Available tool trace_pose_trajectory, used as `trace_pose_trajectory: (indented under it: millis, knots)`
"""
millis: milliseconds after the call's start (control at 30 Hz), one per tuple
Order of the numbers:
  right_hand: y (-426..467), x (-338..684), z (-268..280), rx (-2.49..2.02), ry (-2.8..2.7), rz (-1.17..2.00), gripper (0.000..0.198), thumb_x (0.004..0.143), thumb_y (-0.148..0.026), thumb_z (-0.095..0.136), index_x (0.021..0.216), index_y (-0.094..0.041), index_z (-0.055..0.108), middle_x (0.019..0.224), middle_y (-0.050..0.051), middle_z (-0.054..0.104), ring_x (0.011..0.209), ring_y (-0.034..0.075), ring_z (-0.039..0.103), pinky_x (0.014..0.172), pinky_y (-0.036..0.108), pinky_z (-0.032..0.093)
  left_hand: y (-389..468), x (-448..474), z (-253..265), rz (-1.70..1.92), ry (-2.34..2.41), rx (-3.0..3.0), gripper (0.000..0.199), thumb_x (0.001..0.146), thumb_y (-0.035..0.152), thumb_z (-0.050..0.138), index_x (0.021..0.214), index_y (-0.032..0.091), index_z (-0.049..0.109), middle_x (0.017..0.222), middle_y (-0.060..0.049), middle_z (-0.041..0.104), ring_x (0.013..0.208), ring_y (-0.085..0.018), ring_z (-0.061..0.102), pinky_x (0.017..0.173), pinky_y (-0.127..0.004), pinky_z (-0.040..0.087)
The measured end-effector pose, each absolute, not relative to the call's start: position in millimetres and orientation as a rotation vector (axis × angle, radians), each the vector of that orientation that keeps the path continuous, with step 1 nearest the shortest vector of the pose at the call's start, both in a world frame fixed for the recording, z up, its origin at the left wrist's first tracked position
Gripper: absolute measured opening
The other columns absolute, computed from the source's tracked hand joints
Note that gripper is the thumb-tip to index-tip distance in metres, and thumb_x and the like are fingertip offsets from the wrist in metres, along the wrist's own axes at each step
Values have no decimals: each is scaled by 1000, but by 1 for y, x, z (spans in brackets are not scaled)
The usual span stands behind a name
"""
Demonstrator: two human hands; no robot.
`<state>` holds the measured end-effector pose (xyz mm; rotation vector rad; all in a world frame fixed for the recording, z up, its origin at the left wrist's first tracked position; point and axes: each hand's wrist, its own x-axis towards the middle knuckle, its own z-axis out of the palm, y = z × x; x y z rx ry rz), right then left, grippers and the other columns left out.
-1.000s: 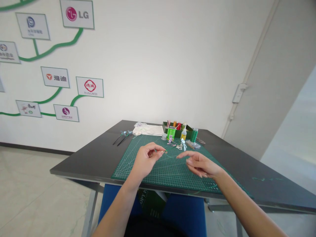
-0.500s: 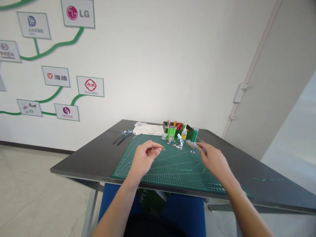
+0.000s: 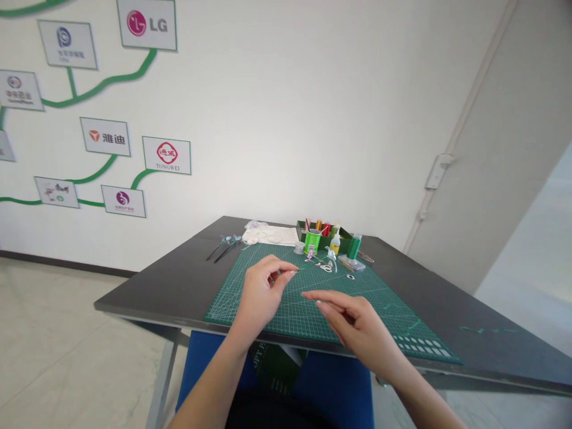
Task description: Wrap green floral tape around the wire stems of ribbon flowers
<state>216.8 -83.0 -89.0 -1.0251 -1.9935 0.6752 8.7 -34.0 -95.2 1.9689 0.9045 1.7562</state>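
Note:
My left hand (image 3: 263,289) is closed in a pinch above the cutting mat, fingertips on a thin green strand (image 3: 301,269) that sticks out to the right. Lower and to the right is my right hand (image 3: 357,325), its thumb and fingers brought nearly together and pointing left; anything between them is too small to make out. Both hands are over the green gridded cutting mat (image 3: 277,307). Beyond them lie white-handled scissors (image 3: 326,268), a pale ribbon bow (image 3: 331,253) and a small dark-centred oval piece (image 3: 351,277).
At the back stand a green can (image 3: 312,241), a glue bottle (image 3: 335,243), a green spool (image 3: 354,246) and a dark box (image 3: 346,243) with coloured spools. White sheets (image 3: 277,235) and dark-stemmed blue flowers (image 3: 229,244) lie left. Green scraps (image 3: 473,329) are at right.
My right hand has come left and toward me from near the green spool, and now sits close to my left hand. My left hand keeps its pinch almost in place.

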Motion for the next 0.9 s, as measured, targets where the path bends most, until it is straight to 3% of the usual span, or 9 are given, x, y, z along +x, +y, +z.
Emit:
trace_pose_trajectory:
  millis: [133, 233, 400, 600, 900]
  knots:
    - [-107, 232, -64, -971, -2265, 450, 46, 111, -47, 51, 115, -20, 88, 66, 4, 71, 51, 12, 43, 51, 25, 33, -37, 13, -96, 1744, 938, 2102, 16, 95, 8, 70, 86, 18, 79, 78, -1, 73, 64, -13, 60, 61, -24, 43]
    - [-120, 242, -36, -877, -2436, 403, 43, 112, -46, 52, 119, -22, 88, 74, 6, 77, 54, 13, 49, 54, 25, 36, -41, 17, -97, 1676, 971, 2226, 18, 95, 5, 72, 84, 17, 77, 79, 0, 73, 67, -14, 62, 63, -25, 44]
    - [-112, 256, 12, -792, -2539, 331, 40, 112, -42, 55, 131, -20, 83, 53, -3, 54, 48, 10, 30, 49, 25, 26, -45, 24, -100, 1521, 911, 2427, 17, 99, 6, 69, 89, 17, 77, 86, -3, 74, 74, -16, 67, 67, -26, 46]
    - [-61, 268, 46, -865, -2504, 442, 46, 110, -42, 56, 146, -18, 73, 59, -8, 34, 50, 10, 24, 45, 23, 19, -48, 30, -104, 1405, 806, 2523, 18, 102, 10, 66, 90, 18, 77, 91, -4, 74, 79, -17, 69, 72, -27, 48]
    - [19, 282, 13, -1016, -2411, 654, 46, 103, -42, 65, 140, -18, 77, 53, -10, 31, 50, 10, 21, 47, 24, 17, -57, 24, -94, 1498, 597, 2397, 19, 103, 12, 65, 89, 17, 78, 88, -5, 74, 79, -18, 69, 72, -27, 51]
